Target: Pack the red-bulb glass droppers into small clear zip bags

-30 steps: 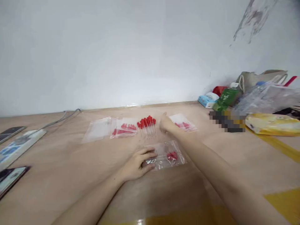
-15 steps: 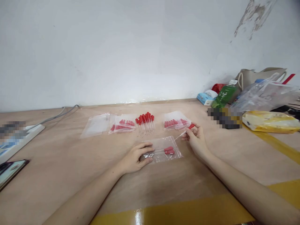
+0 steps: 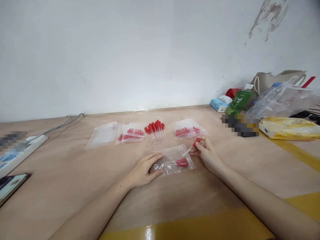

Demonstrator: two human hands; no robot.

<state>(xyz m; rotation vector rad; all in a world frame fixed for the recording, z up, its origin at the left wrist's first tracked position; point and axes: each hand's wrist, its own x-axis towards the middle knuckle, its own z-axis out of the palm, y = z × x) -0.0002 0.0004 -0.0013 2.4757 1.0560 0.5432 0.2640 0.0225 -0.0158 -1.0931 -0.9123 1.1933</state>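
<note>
Clear bag (image 3: 172, 154): left hand (image 3: 145, 170), open, at left end; right hand (image 3: 208, 153), pinching dropper (image 3: 196, 142), at right edge (any slack could snag it).

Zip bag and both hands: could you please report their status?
Left hand on zip bag. Right hand holding red-bulbed dropper, tip at bag's right end. No obstruction visible.

Tabletop (image 3: 67, 163): open passage between left hand (image 3: 140, 170) and power strip (image 3: 32, 147). Far side: droppers (image 3: 156, 128) and left filled bags (image 3: 135, 127) form an obstruction; a narrow gap separates droppers from right filled bags (image 3: 186, 125). Right side: green bottle (image 3: 239, 101) and yellow packet (image 3: 288, 128) obstruct.
</note>
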